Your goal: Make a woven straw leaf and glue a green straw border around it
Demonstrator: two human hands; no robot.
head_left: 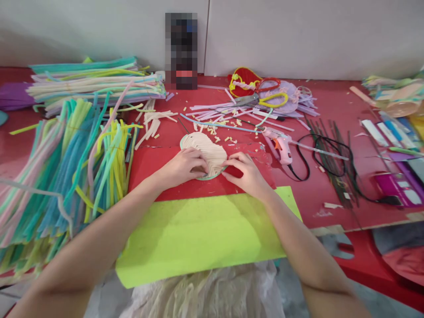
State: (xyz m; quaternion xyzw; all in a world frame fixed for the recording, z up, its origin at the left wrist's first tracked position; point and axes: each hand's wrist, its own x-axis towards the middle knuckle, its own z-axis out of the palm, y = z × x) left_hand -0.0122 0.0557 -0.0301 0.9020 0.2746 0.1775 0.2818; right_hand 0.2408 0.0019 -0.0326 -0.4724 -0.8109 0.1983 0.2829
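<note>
A cream, ribbed, rounded piece made of pipe-cleaner strips lies on the red mat, with a thin green rim along its edge. My left hand rests over its left and lower side, fingers curled and thumb drawn in against it. At the right edge, my right hand has its thumb and forefinger bent together on the rim. What lies right between the fingertips is too small to make out. Just beyond the piece, cut cream bits and a long blue pipe cleaner are scattered.
Bundles of coloured pipe cleaners fill the left side. A pink glue gun with a black cord lies to the right, near scissors and lilac strips. A yellow-green sheet covers the near edge. A phone stands against the wall.
</note>
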